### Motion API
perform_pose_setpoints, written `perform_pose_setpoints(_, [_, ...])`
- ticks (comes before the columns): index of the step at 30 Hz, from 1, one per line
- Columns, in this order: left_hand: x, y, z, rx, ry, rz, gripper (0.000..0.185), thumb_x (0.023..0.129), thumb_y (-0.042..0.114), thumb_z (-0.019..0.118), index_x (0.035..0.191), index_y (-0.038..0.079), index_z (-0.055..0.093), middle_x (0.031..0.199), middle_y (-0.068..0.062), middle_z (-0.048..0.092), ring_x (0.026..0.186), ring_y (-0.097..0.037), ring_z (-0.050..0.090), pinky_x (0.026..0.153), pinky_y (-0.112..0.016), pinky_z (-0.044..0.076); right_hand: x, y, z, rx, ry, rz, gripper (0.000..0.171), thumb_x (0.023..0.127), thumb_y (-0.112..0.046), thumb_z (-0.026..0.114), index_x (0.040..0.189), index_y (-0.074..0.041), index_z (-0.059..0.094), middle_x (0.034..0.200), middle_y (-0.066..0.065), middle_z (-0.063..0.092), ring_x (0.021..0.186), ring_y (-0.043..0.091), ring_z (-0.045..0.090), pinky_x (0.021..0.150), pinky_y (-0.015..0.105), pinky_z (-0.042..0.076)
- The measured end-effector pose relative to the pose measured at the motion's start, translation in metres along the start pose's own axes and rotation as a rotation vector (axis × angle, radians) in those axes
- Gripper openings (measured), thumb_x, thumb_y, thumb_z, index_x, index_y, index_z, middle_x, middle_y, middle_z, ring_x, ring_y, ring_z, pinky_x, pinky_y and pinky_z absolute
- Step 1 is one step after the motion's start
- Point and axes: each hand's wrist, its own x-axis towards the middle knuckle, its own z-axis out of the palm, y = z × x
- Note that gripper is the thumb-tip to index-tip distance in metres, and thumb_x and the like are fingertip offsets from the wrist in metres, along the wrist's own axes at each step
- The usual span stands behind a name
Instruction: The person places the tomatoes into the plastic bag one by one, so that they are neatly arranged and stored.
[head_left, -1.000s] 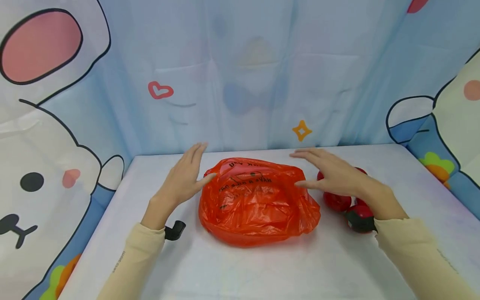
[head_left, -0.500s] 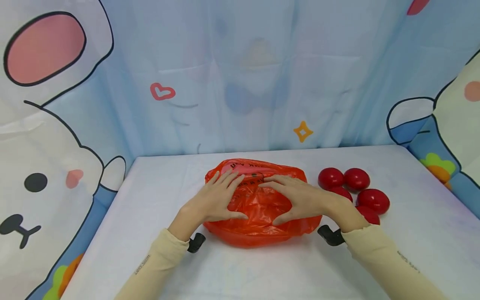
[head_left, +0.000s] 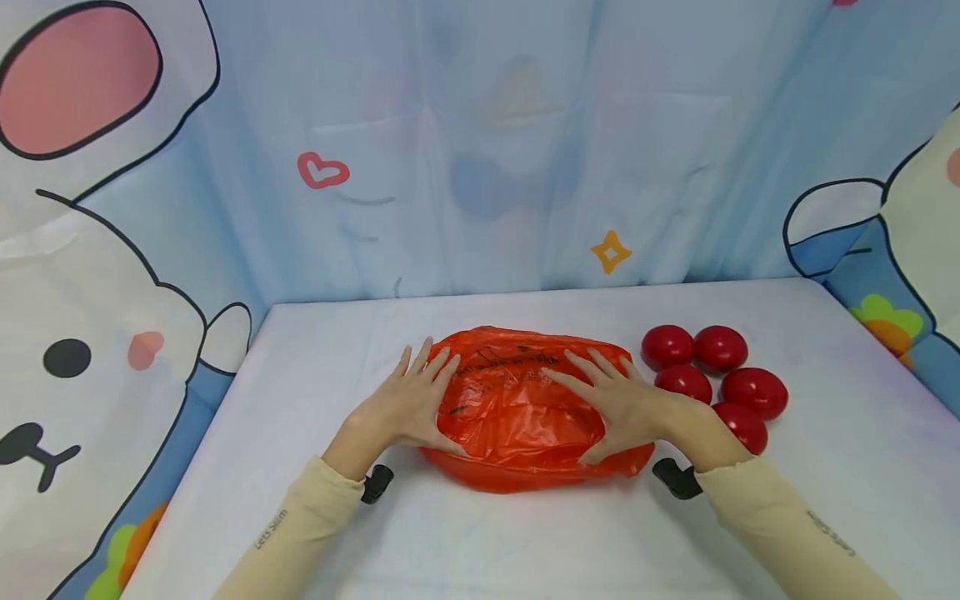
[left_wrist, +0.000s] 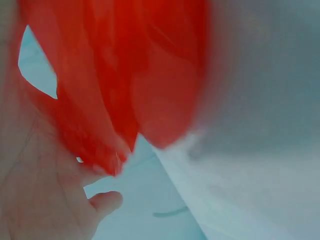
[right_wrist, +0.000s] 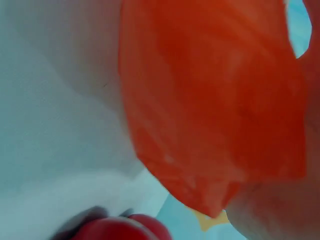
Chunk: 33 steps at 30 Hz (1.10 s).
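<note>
Your left hand and right hand lie flat with fingers spread on the orange plastic bag, pressing it down at the middle of the bench so it lies smooth. Five red balls sit clustered just right of it. Half a second ago your hands met nearer the bag's centre; now they have slid apart toward its ends.

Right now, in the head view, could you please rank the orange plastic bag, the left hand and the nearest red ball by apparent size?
1. orange plastic bag, clearly the largest.
2. left hand, pressed flat on the bag's left side.
3. nearest red ball, smallest, though partly hidden behind the right wrist.
</note>
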Motion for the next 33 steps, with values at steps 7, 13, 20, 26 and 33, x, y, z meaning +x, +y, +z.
perform_pose_setpoints(7, [-0.002, -0.01, 0.012, 0.041, -0.048, -0.037, 0.127, 0.076, 0.067, 0.083, 0.16, -0.01, 0.028, 0.168, -0.023, 0.029, 0.158, -0.048, 0.008, 0.126, -0.066, 0.009, -0.002, 0.011, 0.009, -0.015, 0.012, 0.045, 0.124, 0.071, -0.052, 0.092, 0.164, -0.008, 0.023, 0.167, 0.03, 0.016, 0.151, 0.055, 0.013, 0.117, 0.078, 0.017])
perform_pose_setpoints(13, [-0.003, -0.013, 0.013, 0.046, -0.08, -0.063, 0.128, 0.075, 0.066, 0.084, 0.16, -0.009, 0.027, 0.168, -0.023, 0.028, 0.158, -0.049, 0.007, 0.125, -0.067, 0.008, -0.005, 0.015, 0.009, -0.002, -0.001, 0.08, 0.129, 0.07, -0.053, 0.093, 0.164, 0.001, 0.022, 0.167, 0.033, 0.017, 0.151, 0.057, 0.014, 0.117, 0.075, 0.022])
perform_pose_setpoints(20, [-0.002, -0.007, 0.011, 0.036, -0.043, 0.012, 0.126, 0.075, 0.063, 0.086, 0.159, -0.012, 0.029, 0.166, -0.027, 0.029, 0.158, -0.047, 0.013, 0.127, -0.06, 0.014, -0.006, 0.02, 0.011, 0.005, 0.001, 0.069, 0.131, 0.07, -0.053, 0.094, 0.163, 0.003, 0.021, 0.167, 0.033, 0.015, 0.151, 0.057, 0.013, 0.119, 0.074, 0.02])
perform_pose_setpoints(26, [0.0, -0.003, 0.008, -0.008, 0.034, 0.089, 0.119, 0.079, 0.059, 0.085, 0.159, -0.01, 0.03, 0.168, -0.026, 0.026, 0.157, -0.048, 0.017, 0.127, -0.055, 0.019, -0.007, 0.02, 0.011, -0.013, 0.018, 0.067, 0.132, 0.068, -0.051, 0.095, 0.164, 0.001, 0.021, 0.169, 0.029, 0.013, 0.151, 0.054, 0.013, 0.121, 0.072, 0.016])
perform_pose_setpoints(33, [-0.001, -0.009, 0.016, -0.066, -0.002, 0.05, 0.113, 0.08, 0.054, 0.086, 0.159, -0.007, 0.033, 0.165, -0.027, 0.032, 0.155, -0.05, 0.019, 0.125, -0.054, 0.028, -0.009, 0.022, 0.014, -0.012, 0.018, 0.069, 0.13, 0.068, -0.049, 0.096, 0.163, 0.002, 0.023, 0.167, 0.029, 0.016, 0.15, 0.054, 0.015, 0.12, 0.072, 0.02])
